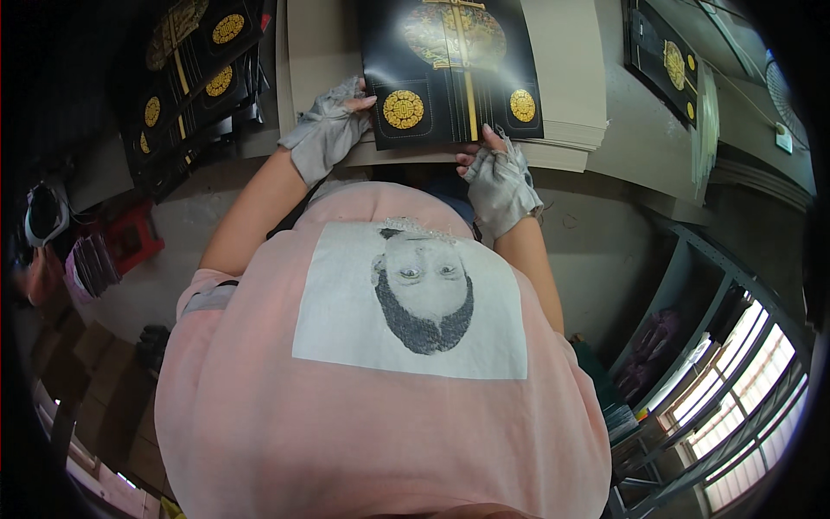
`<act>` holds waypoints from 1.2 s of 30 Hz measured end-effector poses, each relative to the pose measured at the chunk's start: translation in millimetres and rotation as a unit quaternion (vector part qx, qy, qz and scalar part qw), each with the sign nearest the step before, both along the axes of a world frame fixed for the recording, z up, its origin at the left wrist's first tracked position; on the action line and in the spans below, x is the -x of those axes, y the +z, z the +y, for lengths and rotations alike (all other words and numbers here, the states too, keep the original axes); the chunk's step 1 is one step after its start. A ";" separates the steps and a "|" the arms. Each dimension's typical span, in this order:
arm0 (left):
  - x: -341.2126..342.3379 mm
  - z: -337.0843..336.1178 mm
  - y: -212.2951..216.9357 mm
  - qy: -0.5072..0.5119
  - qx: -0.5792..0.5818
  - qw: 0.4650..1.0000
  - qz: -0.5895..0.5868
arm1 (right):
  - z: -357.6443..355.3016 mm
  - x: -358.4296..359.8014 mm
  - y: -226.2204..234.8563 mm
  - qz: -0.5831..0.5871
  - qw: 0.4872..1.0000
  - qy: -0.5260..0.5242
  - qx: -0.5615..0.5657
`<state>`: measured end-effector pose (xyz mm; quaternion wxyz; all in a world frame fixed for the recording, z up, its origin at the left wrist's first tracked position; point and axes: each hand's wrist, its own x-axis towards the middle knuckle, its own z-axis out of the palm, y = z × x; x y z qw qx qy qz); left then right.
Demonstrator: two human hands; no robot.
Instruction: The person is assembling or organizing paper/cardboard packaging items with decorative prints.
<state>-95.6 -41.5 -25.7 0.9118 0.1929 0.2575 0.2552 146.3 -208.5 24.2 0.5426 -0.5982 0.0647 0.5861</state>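
Note:
A glossy black printed sheet [458, 86] with gold round medallions and a gold vertical band lies over a stack of plain grey-beige boards [566, 104] at the top middle. My left hand [330, 128], in a worn grey fingerless glove, holds the sheet's left edge with the thumb on top; its other fingers are mostly hidden. At the near edge, right of the gold band, my right hand [501, 182] wears a matching glove. Its fingers are bent, and a fingertip and thumb pinch the sheet's border.
More black and gold printed sheets [186, 95] lie in an uneven pile at the left. Another stack with a black and gold top [661, 65] stands on the right. A red plastic basket [134, 235] sits low at the left, and a metal rack [692, 303] at the right.

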 end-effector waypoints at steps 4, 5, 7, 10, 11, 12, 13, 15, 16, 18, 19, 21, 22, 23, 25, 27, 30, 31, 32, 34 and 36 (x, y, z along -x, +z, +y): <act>-3.5 1.8 4.2 0.005 0.006 1.000 0.011 | 2.4 5.1 0.9 0.056 0.991 -0.075 -0.095; -5.0 2.9 7.4 0.009 0.001 1.000 0.011 | 4.4 6.2 -0.6 0.054 0.991 -0.073 -0.096; -7.6 7.5 7.8 0.015 -0.007 1.000 0.010 | 8.5 7.5 -3.2 0.048 0.987 -0.109 -0.103; -13.1 10.7 6.6 0.012 -0.053 0.998 -0.017 | 13.9 9.6 -2.3 0.066 0.983 -0.128 -0.114; -17.3 8.7 12.6 -0.003 0.039 0.999 -0.029 | 15.4 8.7 -3.0 0.065 0.983 -0.127 -0.117; -20.8 5.8 18.8 -0.018 0.130 0.991 -0.041 | 16.3 7.8 -5.1 0.071 0.980 -0.142 -0.123; -22.2 0.3 26.1 -0.052 0.136 0.989 0.017 | 17.1 6.7 -6.6 0.076 0.976 -0.156 -0.129; -27.7 -10.1 28.5 -0.051 0.111 0.987 0.104 | 17.8 5.1 -5.8 0.065 0.979 -0.142 -0.131; -29.3 -12.7 25.5 -0.050 0.090 0.976 0.191 | 17.6 4.3 -5.2 0.054 0.982 -0.130 -0.129; -21.9 -7.3 18.6 -0.045 0.052 0.989 0.127 | 16.3 5.8 1.3 0.058 0.978 -0.122 -0.158; -19.5 -2.5 15.1 -0.043 -0.029 0.992 0.119 | 16.4 5.9 3.8 0.063 0.974 -0.115 -0.184; -20.4 1.7 29.8 -0.038 -0.094 0.992 0.080 | 16.6 1.7 4.8 0.076 0.970 -0.102 -0.208; -20.6 1.9 29.1 -0.036 -0.095 0.992 0.080 | 16.9 -0.2 5.0 0.089 0.965 -0.090 -0.229; -19.7 3.6 27.7 -0.027 -0.091 0.991 0.092 | 18.8 -0.1 2.9 0.090 0.965 -0.088 -0.231; -19.0 5.4 22.2 -0.017 -0.087 0.990 0.105 | 23.5 -0.5 -9.2 0.035 0.987 -0.095 -0.123; -22.6 3.9 9.8 0.003 -0.067 0.991 0.114 | 20.9 -14.5 -31.8 0.092 0.989 -0.071 -0.091; -12.4 5.2 -17.9 -0.036 -0.097 0.921 0.375 | 6.2 -28.7 -51.2 0.137 0.990 -0.034 -0.024; -7.4 8.0 -36.6 -0.028 -0.075 0.915 0.394 | -0.5 -33.4 -53.4 0.140 0.990 -0.011 -0.034; -5.8 13.0 -37.7 -0.029 -0.073 0.915 0.397 | -6.9 -38.1 -56.0 0.143 0.989 0.007 -0.045; -1.9 16.9 -39.7 0.005 0.028 0.923 0.384 | -15.5 -46.8 -62.5 0.147 0.988 -0.003 -0.038; 5.6 1.8 -49.5 0.012 -0.090 0.910 0.404 | -18.4 -53.6 -64.8 0.131 0.991 -0.006 -0.017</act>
